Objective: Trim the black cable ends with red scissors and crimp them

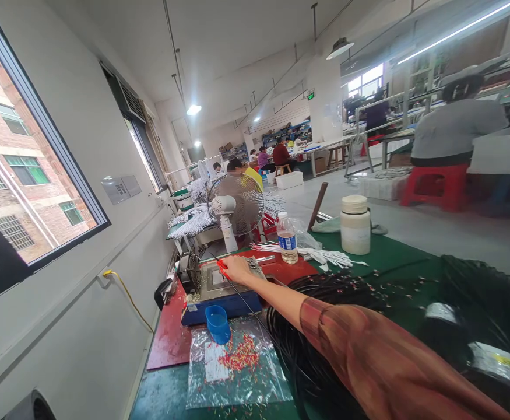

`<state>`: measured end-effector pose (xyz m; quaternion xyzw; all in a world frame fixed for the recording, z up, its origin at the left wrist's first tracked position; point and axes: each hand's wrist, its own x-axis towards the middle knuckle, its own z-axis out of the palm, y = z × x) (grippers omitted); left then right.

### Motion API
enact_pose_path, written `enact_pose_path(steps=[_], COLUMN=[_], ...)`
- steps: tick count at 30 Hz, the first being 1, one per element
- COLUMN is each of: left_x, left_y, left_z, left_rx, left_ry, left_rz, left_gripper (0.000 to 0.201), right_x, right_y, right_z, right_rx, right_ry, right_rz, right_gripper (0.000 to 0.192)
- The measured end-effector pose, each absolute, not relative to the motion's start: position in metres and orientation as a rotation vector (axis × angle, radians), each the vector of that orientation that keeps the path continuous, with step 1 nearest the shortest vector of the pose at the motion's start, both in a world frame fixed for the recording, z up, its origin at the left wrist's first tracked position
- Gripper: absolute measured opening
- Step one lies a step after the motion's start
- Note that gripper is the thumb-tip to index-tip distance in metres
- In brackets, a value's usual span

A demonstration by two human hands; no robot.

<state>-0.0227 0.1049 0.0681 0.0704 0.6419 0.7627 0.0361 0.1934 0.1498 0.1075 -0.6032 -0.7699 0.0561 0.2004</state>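
Observation:
My right hand (238, 269) reaches far forward over a small bench machine (220, 291) that has a metal top plate and a blue base. The fingers pinch a thin black wire (246, 303) with a red piece (222, 269) at the fingertips, right above the plate. The wire runs back along my forearm towards a big coil of black wires (324, 291) on the green table. My sleeve (381, 361) is reddish brown. A blue cup (217, 324) stands just in front of the machine. My left hand is out of view.
A plastic bag with small red and yellow pieces (239, 357) lies on a red mat (167, 335). A water bottle (287, 237), a white jar (355, 224), white wire bundles (320, 255) and a desk fan (236, 205) stand beyond. Several seated people work at far benches; wall and window at left.

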Motion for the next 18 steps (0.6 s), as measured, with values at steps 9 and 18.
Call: enact_pose_path(steps=[9, 18], left_x=[0.019, 0.039], left_y=[0.070, 0.017], left_z=[0.012, -0.024], left_rx=[0.159, 0.097], left_ry=[1.877, 1.858], left_rz=[2.377, 2.393], left_gripper=[0.039, 0.044], right_x=[0.193, 0.195], right_y=[0.149, 0.149], right_z=[0.108, 0.108], right_rx=[-1.676, -1.668], right_ry=[-2.164, -2.168], right_rz=[0.140, 0.144], right_gripper=[0.031, 0.029])
